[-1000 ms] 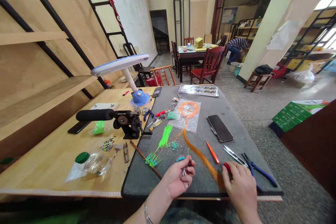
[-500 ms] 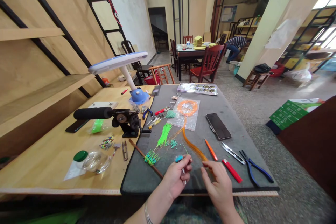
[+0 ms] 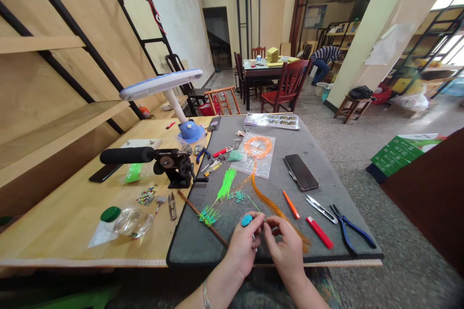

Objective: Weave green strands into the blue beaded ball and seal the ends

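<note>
My left hand [image 3: 243, 244] is closed on a small blue beaded piece [image 3: 247, 220], which shows above its fingers. Part of a thin pale stick also shows under those fingers. A fine green strand [image 3: 253, 203] sticks out up and left from the fingertips. My right hand [image 3: 286, 246] pinches at the strand's lower end, its fingertips meeting the left ones. Beneath and behind the right hand lies a loose bundle of orange thread [image 3: 266, 198]. Turquoise beads [image 3: 238, 197] and bright green strands [image 3: 226, 184] lie on the grey mat [image 3: 203, 256] just beyond.
Right of my hands lie an orange pointed tool [image 3: 291, 204], a red lighter [image 3: 319, 232], thread snips [image 3: 321, 209], blue-handled pliers [image 3: 350, 231] and a phone [image 3: 301, 172]. A brown stick [image 3: 217, 235] crosses the mat's left edge. A black hand-cranked device [image 3: 176, 169] stands left.
My right hand has moved left off the orange thread, and its fingertips now pinch beside my left hand. The blue beaded piece has turned to show more of its face.
</note>
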Tool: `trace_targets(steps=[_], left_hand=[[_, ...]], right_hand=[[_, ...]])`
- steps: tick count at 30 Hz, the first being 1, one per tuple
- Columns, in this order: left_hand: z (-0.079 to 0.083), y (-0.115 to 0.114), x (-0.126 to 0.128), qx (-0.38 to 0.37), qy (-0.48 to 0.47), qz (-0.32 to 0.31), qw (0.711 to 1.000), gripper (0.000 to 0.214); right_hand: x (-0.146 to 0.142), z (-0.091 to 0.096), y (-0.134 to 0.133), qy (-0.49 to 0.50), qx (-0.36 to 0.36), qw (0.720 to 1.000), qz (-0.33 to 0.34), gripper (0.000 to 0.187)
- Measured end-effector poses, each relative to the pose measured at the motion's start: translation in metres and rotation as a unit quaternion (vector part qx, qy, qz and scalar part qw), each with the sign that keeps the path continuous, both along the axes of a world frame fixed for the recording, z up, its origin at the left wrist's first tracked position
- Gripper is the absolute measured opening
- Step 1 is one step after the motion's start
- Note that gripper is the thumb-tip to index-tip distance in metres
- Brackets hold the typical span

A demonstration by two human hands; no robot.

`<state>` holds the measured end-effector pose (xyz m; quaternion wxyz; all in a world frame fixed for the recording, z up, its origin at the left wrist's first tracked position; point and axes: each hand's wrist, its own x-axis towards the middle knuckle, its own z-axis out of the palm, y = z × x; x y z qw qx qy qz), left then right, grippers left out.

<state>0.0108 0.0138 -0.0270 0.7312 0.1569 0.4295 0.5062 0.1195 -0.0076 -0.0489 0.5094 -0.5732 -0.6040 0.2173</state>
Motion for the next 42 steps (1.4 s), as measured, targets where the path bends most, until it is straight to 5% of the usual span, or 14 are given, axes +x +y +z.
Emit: trace_targets(steps=[24,33,37,42], left_hand=[[-0.006,0.0,0.0,0.031,0.058,-0.031,0.997,0.031],[-0.005,0.003,-0.01,0.054,0.106,-0.045,0.992,0.029],[0.008,0.006,-0.031,0.14,0.233,-0.084,0.959,0.023],[0.019,0.005,-0.049,0.298,0.35,-0.244,0.854,0.012]], right_hand=[[0.0,-0.001,0.001,0.077,-0.049,0.996,-0.001,0.012],[0.015,-0.007,-0.004,-0.042,-0.025,0.998,-0.032,0.014],[0.043,-0.008,-0.013,-0.158,0.0,0.987,-0.02,0.014],[0.061,-0.003,-0.03,-0.29,0.001,0.955,0.054,0.013]])
